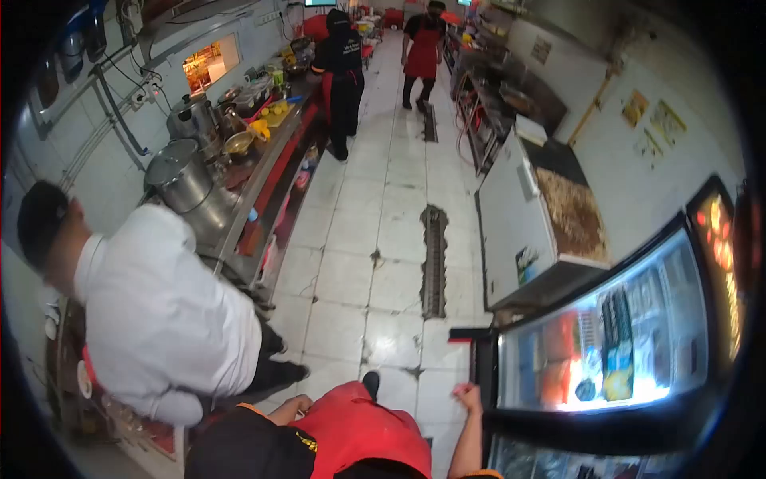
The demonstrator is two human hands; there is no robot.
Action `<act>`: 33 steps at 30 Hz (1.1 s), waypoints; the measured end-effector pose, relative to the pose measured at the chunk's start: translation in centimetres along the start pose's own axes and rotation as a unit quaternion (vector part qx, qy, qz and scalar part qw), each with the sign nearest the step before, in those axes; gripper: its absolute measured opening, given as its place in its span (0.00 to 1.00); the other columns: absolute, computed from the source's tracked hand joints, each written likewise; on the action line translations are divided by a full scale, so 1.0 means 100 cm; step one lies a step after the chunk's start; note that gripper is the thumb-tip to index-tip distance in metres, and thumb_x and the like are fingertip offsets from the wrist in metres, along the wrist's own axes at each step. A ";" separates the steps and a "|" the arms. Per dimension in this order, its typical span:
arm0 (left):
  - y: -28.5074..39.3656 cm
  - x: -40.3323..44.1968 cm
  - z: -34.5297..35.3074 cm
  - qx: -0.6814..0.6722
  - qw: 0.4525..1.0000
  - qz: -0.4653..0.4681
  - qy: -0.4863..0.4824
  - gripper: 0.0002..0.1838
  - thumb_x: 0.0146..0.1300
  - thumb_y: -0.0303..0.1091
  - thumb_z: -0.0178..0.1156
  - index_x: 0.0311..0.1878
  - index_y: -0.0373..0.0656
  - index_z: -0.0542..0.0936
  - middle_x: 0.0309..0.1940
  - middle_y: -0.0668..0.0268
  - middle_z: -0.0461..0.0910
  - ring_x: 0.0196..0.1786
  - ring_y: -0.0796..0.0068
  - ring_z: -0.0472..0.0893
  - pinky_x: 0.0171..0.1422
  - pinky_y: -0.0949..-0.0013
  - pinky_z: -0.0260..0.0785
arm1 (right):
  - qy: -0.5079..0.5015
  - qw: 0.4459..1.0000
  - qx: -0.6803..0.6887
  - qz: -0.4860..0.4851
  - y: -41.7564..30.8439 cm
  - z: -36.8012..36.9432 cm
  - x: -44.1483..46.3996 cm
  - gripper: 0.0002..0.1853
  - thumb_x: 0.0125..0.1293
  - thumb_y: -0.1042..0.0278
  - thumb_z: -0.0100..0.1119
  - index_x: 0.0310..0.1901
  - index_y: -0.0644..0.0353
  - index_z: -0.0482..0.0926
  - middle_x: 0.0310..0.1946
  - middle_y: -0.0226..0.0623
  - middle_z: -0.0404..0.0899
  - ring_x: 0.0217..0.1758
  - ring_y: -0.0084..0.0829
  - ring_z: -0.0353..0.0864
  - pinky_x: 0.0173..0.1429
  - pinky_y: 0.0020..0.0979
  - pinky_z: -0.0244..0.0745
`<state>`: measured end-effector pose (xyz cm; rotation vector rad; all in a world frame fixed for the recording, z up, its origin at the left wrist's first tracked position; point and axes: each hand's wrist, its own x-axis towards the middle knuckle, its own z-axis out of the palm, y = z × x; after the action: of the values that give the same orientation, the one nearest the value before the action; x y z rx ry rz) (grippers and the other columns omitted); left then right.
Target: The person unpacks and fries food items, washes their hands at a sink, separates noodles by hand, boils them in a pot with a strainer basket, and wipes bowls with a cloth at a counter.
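The right hand is just beside the glass-door refrigerator, kept sideward presumably to free the tiled floor; the left hand is near the red apron. I cannot tell either's grip.

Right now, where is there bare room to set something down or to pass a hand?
Bare tiled floor lies between the left counter and the drain grate; a narrower strip separates the grate from the chest freezer. The freezer's stained near top looks bare. For a hand, the gap between red apron and right hand looks open. The counter is crowded around the stockpot.
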<state>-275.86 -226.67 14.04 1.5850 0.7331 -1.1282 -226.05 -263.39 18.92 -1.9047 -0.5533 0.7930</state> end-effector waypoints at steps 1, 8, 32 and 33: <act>0.022 0.022 -0.036 -0.003 1.000 0.012 0.005 0.17 0.65 0.47 0.56 0.49 0.49 0.84 0.47 0.68 0.85 0.37 0.71 0.82 0.41 0.61 0.77 | -0.034 0.995 0.042 0.087 0.007 0.018 0.010 0.07 0.60 0.74 0.66 0.39 0.65 0.83 0.28 0.35 0.85 0.28 0.25 0.84 0.31 0.30 0.81; 0.176 0.071 -0.297 -0.198 0.904 0.176 0.335 0.13 0.62 0.42 0.57 0.32 0.45 0.85 0.28 0.66 0.86 0.31 0.68 0.86 0.38 0.62 0.78 | -0.190 0.943 -0.043 0.268 0.002 0.090 0.091 0.06 0.59 0.69 0.64 0.37 0.57 0.86 0.29 0.31 0.85 0.29 0.25 0.81 0.30 0.34 0.77; 0.199 0.111 -0.670 -0.583 0.773 -0.226 -0.106 0.27 0.64 0.60 0.60 0.52 0.46 0.82 0.48 0.72 0.84 0.41 0.68 0.84 0.45 0.60 0.75 | -0.291 0.950 -0.101 -0.050 -0.432 0.184 1.089 0.13 0.54 0.62 0.76 0.34 0.62 0.87 0.28 0.33 0.86 0.31 0.20 0.81 0.38 0.27 0.77; 0.203 0.117 -0.708 -0.569 0.781 -0.234 -0.109 0.27 0.64 0.60 0.60 0.52 0.46 0.82 0.48 0.72 0.84 0.41 0.68 0.84 0.45 0.60 0.75 | -0.310 0.947 -0.036 -0.072 -0.447 0.202 1.110 0.11 0.57 0.64 0.74 0.35 0.63 0.86 0.30 0.33 0.86 0.31 0.20 0.81 0.38 0.26 0.77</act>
<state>-232.03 -166.38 14.43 0.2303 1.3439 -0.8542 -166.51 -157.71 20.51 -1.6342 -1.1041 1.2951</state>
